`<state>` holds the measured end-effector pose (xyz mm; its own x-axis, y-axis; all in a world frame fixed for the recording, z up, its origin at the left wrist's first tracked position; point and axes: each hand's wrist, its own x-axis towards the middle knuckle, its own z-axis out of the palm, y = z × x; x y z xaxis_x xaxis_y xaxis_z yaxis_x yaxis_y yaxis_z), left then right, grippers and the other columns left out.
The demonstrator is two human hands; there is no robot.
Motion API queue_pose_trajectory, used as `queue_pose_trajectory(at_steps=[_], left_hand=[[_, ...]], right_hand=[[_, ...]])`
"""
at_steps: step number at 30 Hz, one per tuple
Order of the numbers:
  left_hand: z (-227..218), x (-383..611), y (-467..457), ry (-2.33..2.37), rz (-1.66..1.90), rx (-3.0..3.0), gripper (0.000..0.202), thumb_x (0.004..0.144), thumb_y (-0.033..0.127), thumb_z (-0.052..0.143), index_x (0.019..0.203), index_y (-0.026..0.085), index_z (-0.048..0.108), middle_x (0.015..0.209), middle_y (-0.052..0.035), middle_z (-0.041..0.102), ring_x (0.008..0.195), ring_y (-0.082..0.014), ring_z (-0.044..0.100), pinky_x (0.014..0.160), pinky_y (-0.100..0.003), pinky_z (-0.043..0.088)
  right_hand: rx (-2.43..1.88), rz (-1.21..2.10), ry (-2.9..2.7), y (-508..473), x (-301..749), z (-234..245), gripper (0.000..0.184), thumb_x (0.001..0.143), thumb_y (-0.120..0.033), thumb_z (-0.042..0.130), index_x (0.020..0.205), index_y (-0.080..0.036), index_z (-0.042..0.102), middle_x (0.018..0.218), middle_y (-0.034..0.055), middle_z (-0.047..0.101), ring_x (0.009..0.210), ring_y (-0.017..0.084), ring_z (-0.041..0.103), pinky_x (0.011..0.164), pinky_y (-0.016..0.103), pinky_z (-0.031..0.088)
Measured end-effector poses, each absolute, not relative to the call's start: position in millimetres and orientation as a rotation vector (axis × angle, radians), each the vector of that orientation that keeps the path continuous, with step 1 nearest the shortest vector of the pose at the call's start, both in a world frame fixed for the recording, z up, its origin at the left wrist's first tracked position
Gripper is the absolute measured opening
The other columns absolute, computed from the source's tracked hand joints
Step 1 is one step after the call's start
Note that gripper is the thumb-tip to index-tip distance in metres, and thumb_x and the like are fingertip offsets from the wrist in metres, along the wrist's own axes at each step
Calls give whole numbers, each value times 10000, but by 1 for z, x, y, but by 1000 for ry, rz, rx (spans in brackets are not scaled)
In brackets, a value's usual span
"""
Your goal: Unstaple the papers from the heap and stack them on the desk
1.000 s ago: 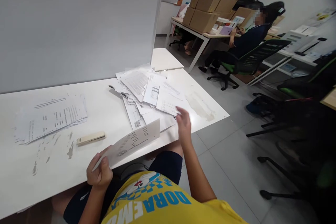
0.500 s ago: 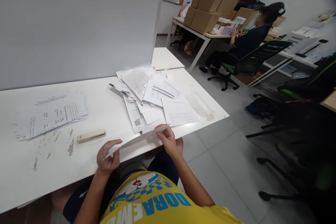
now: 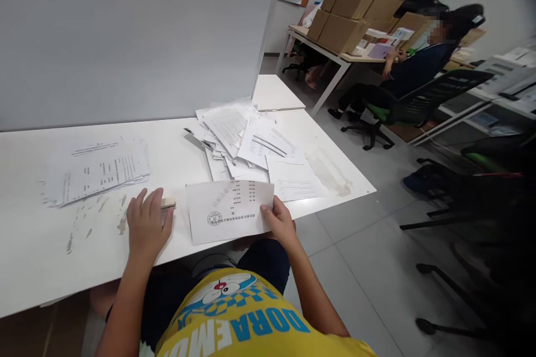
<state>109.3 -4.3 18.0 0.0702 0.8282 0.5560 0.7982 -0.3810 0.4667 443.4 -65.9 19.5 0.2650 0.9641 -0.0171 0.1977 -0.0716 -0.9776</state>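
Observation:
My right hand (image 3: 281, 226) pinches the right edge of a folded printed sheet of paper (image 3: 234, 201), thumb on top. The sheet lies over the table's front edge, showing lines of text and a round stamp mark. My left hand (image 3: 146, 228) is palm down over a cream stapler (image 3: 168, 203), fingers stretched and thumb apart. Most of the stapler is hidden beneath the hand; one end shows between fingers and thumb. Whether the fingers press on it cannot be seen.
A messy heap of papers (image 3: 268, 142) lies beyond the sheet, and a neater paper stack (image 3: 104, 170) is at left. A grey partition (image 3: 134, 39) stands behind the white table (image 3: 167, 139). At right, a person (image 3: 422, 72) sits near cardboard boxes (image 3: 343, 36).
My left hand has let go of the paper and moved left onto the stapler. The paper, still in my right hand, has turned flatter, so its printed face shows.

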Motion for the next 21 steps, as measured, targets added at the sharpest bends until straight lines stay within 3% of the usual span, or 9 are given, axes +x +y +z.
queue_pose_trajectory(at_steps=[3,7,14,21], left_hand=[[22,108,-4,1807,1156,2433,536,949,296,470,1444,98,421,1376,-220,575,1488,-333,316,1238,-578,178],[16,114,-12,1748,1221,2509,568,959,202,411,1513,125,316,1427,-200,537,1488,-290,335,1215,-528,300],[14,111,-16,1642,1262,2586,492,926,76,354,1376,179,523,1268,-118,657,1356,-253,501,1122,-464,440],[19,113,-14,1733,1130,2655,415,896,66,426,1238,153,644,1190,-153,659,1141,-280,543,990,-464,501]], right_hand=[[-1486,1054,-1104,-61,439,21,346,825,-413,608,1103,-210,647,1102,65,715,1021,270,634,883,373,503],[-1415,1298,-962,-51,423,24,411,740,-379,658,1113,-208,645,1073,66,736,1022,280,659,908,398,512],[-1484,1371,-1014,-42,414,28,386,697,-354,646,1043,-190,688,1063,67,749,1007,279,667,923,421,514],[-1509,1417,-1072,-43,416,26,422,713,-340,633,1102,-189,694,1029,57,754,974,280,672,879,415,522]])
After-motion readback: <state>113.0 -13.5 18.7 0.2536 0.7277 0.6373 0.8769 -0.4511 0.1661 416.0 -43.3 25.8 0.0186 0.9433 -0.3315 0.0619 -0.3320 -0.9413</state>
